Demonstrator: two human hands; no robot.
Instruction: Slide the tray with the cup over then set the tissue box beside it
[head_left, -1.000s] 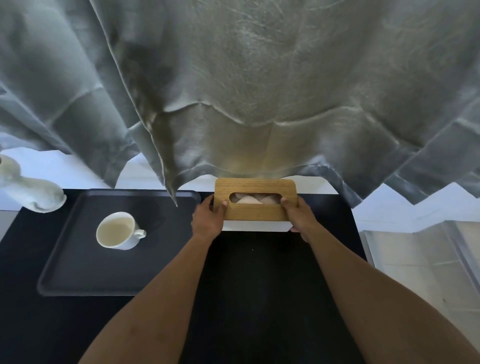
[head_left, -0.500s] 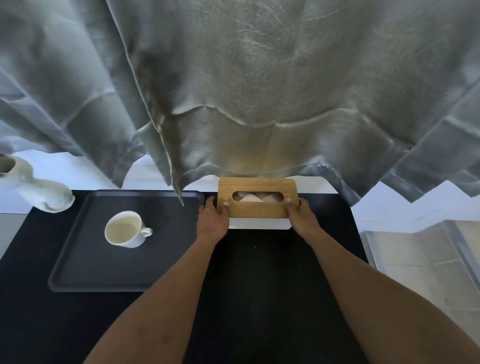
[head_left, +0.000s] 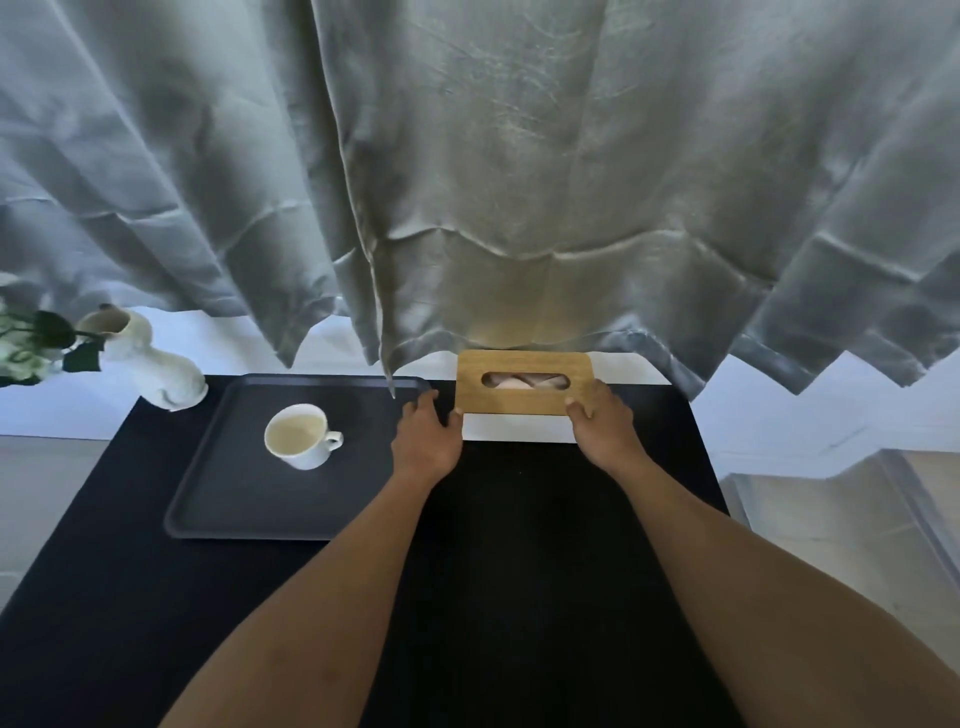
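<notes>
A tissue box (head_left: 522, 401) with a wooden lid and white body stands at the far edge of the black table (head_left: 519, 545), just right of the dark tray (head_left: 234, 499). A white cup (head_left: 300, 437) stands upright on the tray, handle pointing right. My left hand (head_left: 427, 435) presses the box's left end, thumb at its near corner, fingers close to the tray's far right corner. My right hand (head_left: 602, 422) grips the right end, thumb on the lid. A tissue shows through the lid slot.
A grey curtain (head_left: 519, 208) hangs low over the table's far edge, touching the box's back and the tray's rim. A white vase (head_left: 156, 369) with green leaves stands at the far left. Pale floor lies to the right.
The box has settled slightly farther back under the curtain. My left thumb has slid from the lid to the box's corner. The view has shifted, and the vase shows more fully.
</notes>
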